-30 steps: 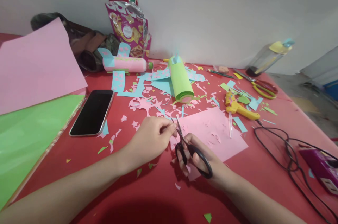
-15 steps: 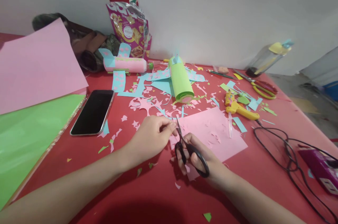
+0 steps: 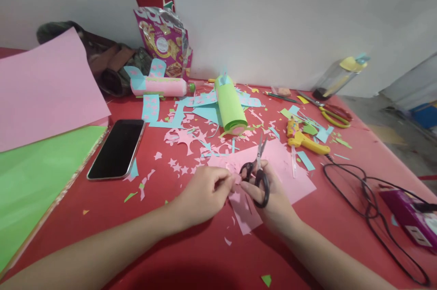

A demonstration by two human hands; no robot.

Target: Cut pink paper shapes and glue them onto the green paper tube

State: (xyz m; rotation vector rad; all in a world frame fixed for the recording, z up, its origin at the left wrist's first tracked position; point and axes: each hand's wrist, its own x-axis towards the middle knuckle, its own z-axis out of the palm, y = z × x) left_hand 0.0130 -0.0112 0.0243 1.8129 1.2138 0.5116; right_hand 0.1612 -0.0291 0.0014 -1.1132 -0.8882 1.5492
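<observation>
Over the middle of the red table, the left hand pinches a small bit of pink paper between its thumb and finger. The right hand is just beside it, with its fingers curled around the black handles of the scissors. The blades point away from the person and are a little bit apart. The right thumb comes very close to the small bit too, but I cannot tell if it touches. Under the hands lies a flat pink sheet. Lots of little paper scraps are all around, and some pink stars lie past the left hand. Farther back is a green paper tube with blue wings, and a pink bottle lies on its side to the left of it. A phone with a dark screen lies on the left. On the right is a yellow glue gun. At the back, a shiny purple snack bag stands by the wall.
</observation>
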